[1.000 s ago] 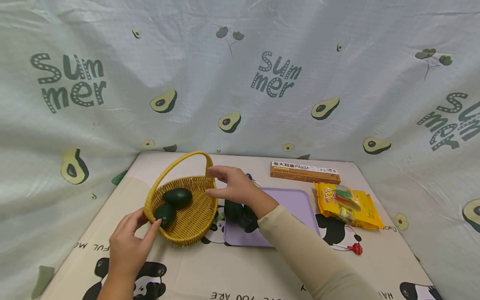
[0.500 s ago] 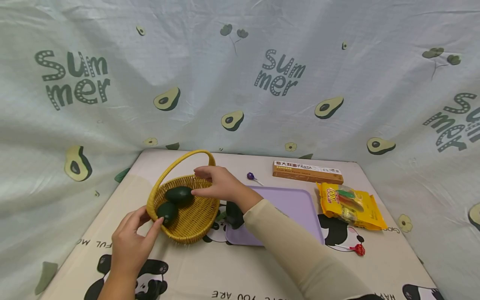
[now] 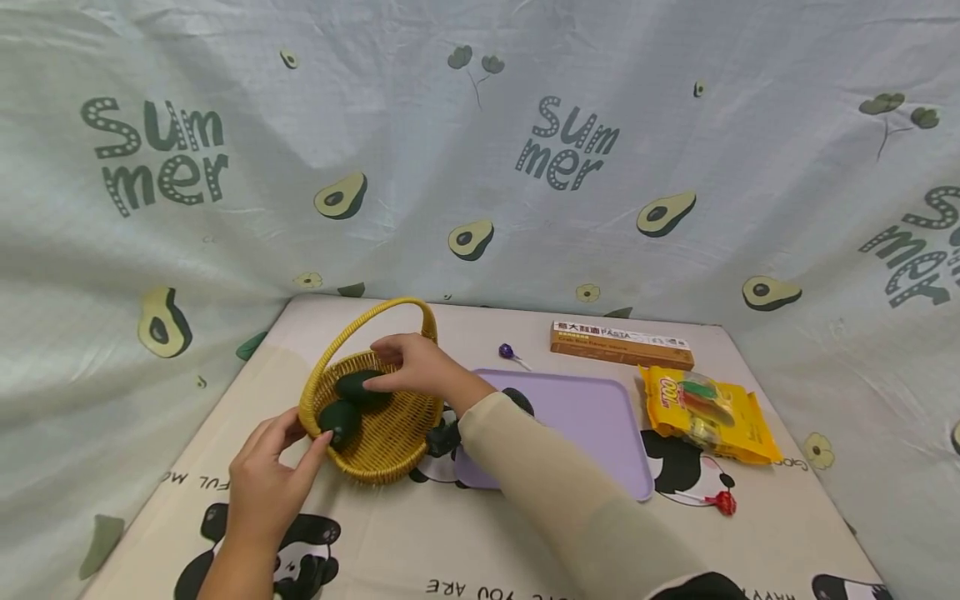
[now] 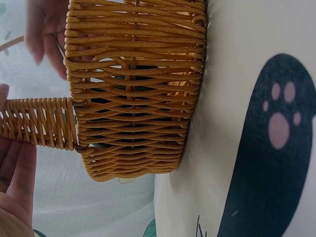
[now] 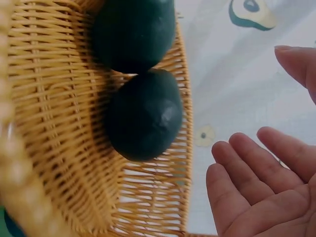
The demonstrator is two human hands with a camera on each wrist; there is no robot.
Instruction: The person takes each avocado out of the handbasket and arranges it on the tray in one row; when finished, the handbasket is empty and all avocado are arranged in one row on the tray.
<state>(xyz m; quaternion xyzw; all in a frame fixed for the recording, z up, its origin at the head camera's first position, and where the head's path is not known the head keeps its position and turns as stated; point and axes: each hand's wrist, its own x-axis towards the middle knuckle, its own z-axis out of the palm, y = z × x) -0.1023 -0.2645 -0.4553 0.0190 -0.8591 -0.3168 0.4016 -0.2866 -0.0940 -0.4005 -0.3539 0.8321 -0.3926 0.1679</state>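
Observation:
A yellow wicker basket [image 3: 393,433] with an arched handle stands at the left of the table. Two dark green avocados lie inside, one farther back [image 3: 352,387] and one nearer [image 3: 340,422]. My left hand [image 3: 262,475] holds the basket where the handle meets the rim; the left wrist view has thumb and fingers on either side of the handle [image 4: 39,121]. Over the basket reaches my right hand [image 3: 423,367], its fingertips above the back avocado. In the right wrist view, the right hand's fingers [image 5: 247,173] are loosely bent, apart from the avocados, with nothing between them and the thumb.
Right of the basket lies a lilac tray [image 3: 600,425], partly behind the right sleeve. Beyond it are a purple lollipop [image 3: 507,352] and a pasta box [image 3: 622,346]. Farther right are a yellow candy bag [image 3: 708,412] and a red lollipop [image 3: 723,502].
My right hand has moved left, from the basket's right rim to above the back avocado. The purple lollipop has come into fuller view. The left hand keeps its hold on the basket.

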